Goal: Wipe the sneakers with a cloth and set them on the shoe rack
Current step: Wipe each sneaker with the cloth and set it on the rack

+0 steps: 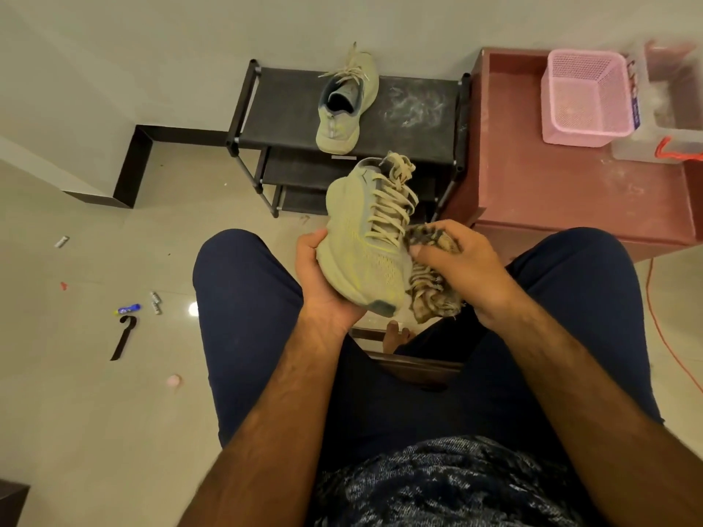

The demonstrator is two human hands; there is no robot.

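Mid-wipe on the second sneaker (365, 245) at frame centre: left hand (317, 275) grips its sole, right hand (460, 268) clenches the cloth (433, 294) by the laces; first sneaker (346, 104) sits on shoe rack (414, 108) upper centre, so next is probably racking this one beside it.

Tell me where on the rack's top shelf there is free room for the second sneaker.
The top shelf is bare left of the sneaker standing there, and right of it, the dusty patch up to the shelf's right edge. The middle is taken.
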